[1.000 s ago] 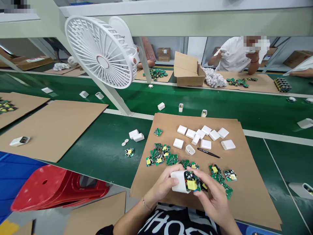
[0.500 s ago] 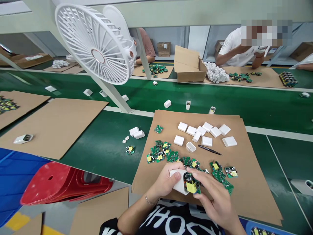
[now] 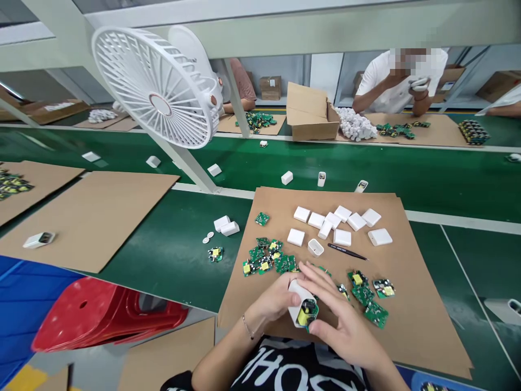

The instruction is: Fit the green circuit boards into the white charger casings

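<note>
My left hand [image 3: 277, 300] is closed around a white plastic charger housing [image 3: 294, 314], its open end turned toward the right and down toward me. A green circuit board [image 3: 308, 313] with a yellow component sits partly inside that opening. My right hand [image 3: 337, 309] curves over the housing, its thumb at the board's lower edge and its fingers across the top. Loose circuit boards [image 3: 286, 264] lie just beyond my hands, partly hidden by them. Farther off are several white housings [image 3: 342, 237], one housing with its opening up [image 3: 315, 247], and black tweezers [image 3: 347, 251].
Cardboard [image 3: 411, 326] covers the bench under my hands. Beyond it runs a green conveyor [image 3: 252, 163] carrying spaced white housings. A white fan [image 3: 160, 103] stands at upper left, a red stool [image 3: 89, 315] at lower left. Across the line, a person [image 3: 401, 81] works beside an open carton [image 3: 311, 117].
The circuit board has moved deeper into the housing, which is now tilted more toward me. My right hand has shifted left, closer to my left. Housings on the conveyor have travelled right.
</note>
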### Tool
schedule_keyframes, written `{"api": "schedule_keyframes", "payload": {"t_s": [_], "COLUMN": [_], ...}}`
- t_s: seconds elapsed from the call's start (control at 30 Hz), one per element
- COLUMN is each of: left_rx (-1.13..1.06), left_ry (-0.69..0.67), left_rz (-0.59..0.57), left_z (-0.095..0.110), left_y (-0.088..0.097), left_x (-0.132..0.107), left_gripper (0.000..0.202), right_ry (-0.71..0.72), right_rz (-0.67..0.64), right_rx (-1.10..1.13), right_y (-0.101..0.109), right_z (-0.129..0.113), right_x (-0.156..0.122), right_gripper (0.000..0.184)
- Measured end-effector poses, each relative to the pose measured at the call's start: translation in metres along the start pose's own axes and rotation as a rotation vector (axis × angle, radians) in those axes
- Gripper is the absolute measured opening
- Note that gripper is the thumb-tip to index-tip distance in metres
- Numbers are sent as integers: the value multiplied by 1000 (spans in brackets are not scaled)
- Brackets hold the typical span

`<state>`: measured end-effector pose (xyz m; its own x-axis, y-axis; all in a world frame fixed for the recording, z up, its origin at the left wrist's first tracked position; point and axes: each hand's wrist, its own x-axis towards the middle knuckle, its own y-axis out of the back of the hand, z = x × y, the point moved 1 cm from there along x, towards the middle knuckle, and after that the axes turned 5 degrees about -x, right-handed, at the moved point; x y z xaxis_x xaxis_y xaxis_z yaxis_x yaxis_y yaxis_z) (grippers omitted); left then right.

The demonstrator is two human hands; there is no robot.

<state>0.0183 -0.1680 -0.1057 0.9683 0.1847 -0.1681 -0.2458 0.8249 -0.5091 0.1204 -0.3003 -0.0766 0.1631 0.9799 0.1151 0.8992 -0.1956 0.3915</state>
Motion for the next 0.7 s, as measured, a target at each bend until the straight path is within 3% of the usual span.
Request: {"api": "schedule_keyframes", "payload": {"t_s": [0.1,0.17,0.27,0.3,0.37,0.43,0.47,0.63,0.7], "left_rx": [-81,-28,371,570,950,1201,1271,1267,1150], "left_ry": [-14,-97,-442,-566,-703,-696,-679,-639,-591], "left_rz": [26,80,242,211,1,-200,-235,-210,-153], "left_z": [-9,-13,-6,-1,10,23,29,51,55], "left_y": [0,1,2,2,1,0,-1,1,7], "left_x": [0,-3,-11,-14,-18,-20,-19,-12,-7], "left_gripper": [80,75,70,68,56,43,40,39,36], "right_ry": [-32,-57,-102,-119,-152,-179,-184,-154,-103], "right_rz": [34,115,241,265,284,286,284,223,115], "right_rx": [102,206,377,416,455,457,454,476,477], "right_y": [-3,-7,-9,-9,-7,-5,-5,-3,7], "right_z": [0,3,9,10,11,9,8,11,19], "right_x": [-1,-1,-1,0,2,5,7,18,32], "right_gripper": [45,34,29,28,27,27,28,28,34]}}
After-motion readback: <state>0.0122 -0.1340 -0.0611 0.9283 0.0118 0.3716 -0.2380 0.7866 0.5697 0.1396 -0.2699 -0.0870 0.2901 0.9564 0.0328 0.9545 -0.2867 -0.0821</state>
